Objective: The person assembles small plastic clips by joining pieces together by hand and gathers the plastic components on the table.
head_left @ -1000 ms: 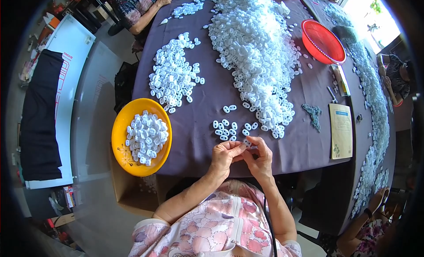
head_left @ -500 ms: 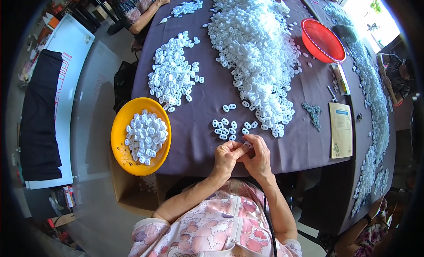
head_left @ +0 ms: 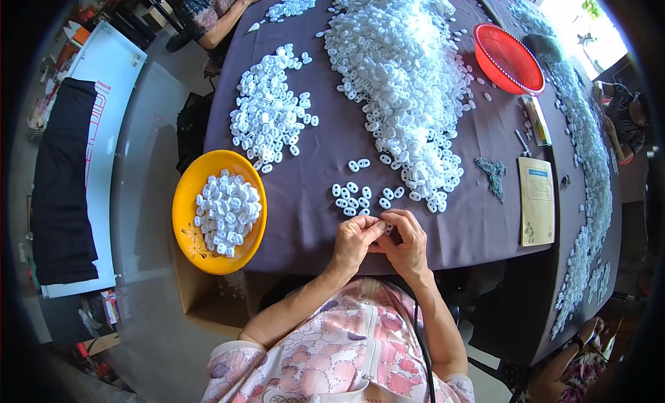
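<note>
L hand (head_left: 357,240) & R hand (head_left: 405,242) meet just in from the near edge of the dark cloth-covered table (head_left: 305,219), approx. mid-edge. R fingers clamped on a small white pc (head_left: 389,230), mostly hidden; L thumb & fingers pinched together right beside it, can't tell what's btwn them. Just beyond the fingertips: loose cluster (head_left: 366,192) of white two-hole pcs, lying apart from the big heap (head_left: 409,84) that runs to the far edge. Smaller pile (head_left: 267,112) nr the L edge. Yellow bowl (head_left: 183,226) w/ a mound of white pcs (head_left: 228,212) at the near-L corner; can't tell what it rests on. Toward the R edge: tan envelope (head_left: 537,205) nr the near-R corner, grey-green thread tangle (head_left: 493,174) left of it, red basket (head_left: 509,60) farther back. Co-worker's arm (head_left: 225,29) at far end of L edge.
</note>
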Motion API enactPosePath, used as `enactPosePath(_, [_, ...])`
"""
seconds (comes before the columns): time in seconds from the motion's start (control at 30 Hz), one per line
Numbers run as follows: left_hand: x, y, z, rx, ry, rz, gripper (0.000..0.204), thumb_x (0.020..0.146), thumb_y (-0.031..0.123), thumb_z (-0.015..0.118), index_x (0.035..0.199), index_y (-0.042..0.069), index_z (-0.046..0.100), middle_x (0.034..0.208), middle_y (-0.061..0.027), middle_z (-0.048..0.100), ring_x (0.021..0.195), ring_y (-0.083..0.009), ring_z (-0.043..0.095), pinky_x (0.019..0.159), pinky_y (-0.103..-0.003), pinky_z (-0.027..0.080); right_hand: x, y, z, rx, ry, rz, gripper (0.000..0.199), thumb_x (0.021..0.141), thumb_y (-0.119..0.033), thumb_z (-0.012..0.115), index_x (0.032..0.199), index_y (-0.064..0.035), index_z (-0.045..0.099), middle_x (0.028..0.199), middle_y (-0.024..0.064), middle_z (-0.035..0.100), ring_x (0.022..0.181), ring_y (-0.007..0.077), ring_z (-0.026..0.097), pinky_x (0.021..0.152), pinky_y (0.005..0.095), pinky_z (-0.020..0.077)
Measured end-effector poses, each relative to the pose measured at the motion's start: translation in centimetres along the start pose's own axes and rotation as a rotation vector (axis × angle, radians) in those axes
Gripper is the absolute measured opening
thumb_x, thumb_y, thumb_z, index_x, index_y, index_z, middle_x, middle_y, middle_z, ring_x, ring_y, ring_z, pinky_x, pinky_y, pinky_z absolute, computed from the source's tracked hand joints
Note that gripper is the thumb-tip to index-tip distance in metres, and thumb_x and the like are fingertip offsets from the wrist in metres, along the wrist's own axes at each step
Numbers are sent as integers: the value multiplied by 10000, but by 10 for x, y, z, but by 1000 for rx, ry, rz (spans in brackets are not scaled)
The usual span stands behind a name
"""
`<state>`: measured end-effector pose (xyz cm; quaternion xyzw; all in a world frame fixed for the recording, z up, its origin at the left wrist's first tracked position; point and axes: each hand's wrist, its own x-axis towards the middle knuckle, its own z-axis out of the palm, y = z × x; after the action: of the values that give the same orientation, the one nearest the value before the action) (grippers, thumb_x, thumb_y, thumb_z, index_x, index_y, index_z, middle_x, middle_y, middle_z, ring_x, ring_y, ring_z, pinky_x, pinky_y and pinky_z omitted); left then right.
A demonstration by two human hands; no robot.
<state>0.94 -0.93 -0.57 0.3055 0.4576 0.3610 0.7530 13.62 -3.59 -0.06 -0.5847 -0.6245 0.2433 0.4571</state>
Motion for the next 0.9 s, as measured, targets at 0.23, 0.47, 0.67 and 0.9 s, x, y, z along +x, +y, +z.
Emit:
enactPosePath(0.23, [-2,0,0,-15,8,1,139,876,127,614,842,-7,626,745,-14,600,650,-61,573,572,-217,547,0,2,-2,-16,19,-46,240,690,4,685,921,-40,642,896,83,621,705,198,615,596,276,489])
enactPosePath(0.47, [-3,2,-2,-62,-22,-49,153,885,151,612,856,1,623,758,-14,600,658,-74,587,609,-230,555,-1,3,-2,-5,23,-55,258,666,2,695,913,-49,639,881,87,621,771,250,606,632,318,497])
enactPosePath(0.67, [-2,4,-4,-40,-34,-73,171,890,164,609,877,-6,619,747,-9,589,654,-70,584,609,-244,564,-1,3,-2,2,-3,-26,262,659,-4,699,910,-52,641,884,85,621,776,245,607,635,317,496])
enactPosePath(0.9, [1,-7,-7,15,-50,28,150,899,131,582,851,-10,601,752,-13,591,652,-60,576,600,-233,558,-2,5,0,-4,23,-62,259,660,-4,690,912,-41,645,889,92,632,768,246,612,651,316,499])
